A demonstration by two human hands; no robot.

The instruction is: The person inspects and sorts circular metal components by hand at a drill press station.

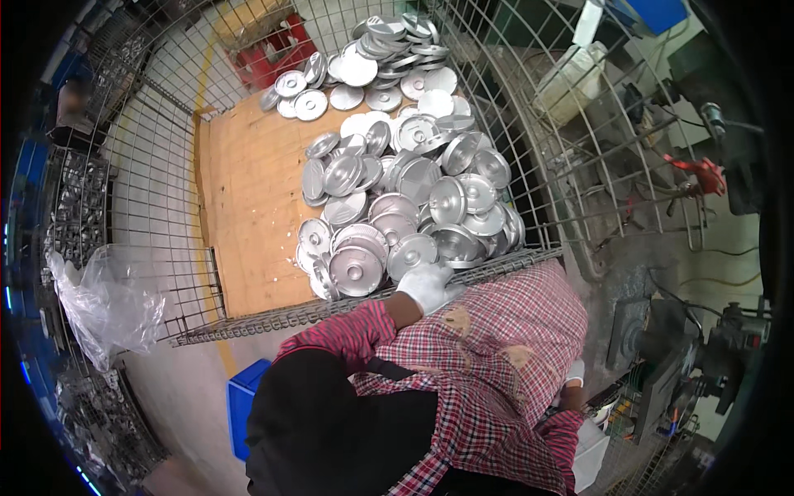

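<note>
While the left hand (426,285) in its white glove closes over a round silvery metal lid (413,255) at the pile's six o'clock edge, a firm rim grip seems wise; the right hand (572,374), low at four o'clock, is too hidden to tell

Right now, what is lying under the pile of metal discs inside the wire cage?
The metal discs lie on a brown board covering the floor of the wire cage. Its bare left part shows; the part beneath the pile is hidden. A gloved left hand touches the nearest discs.
</note>
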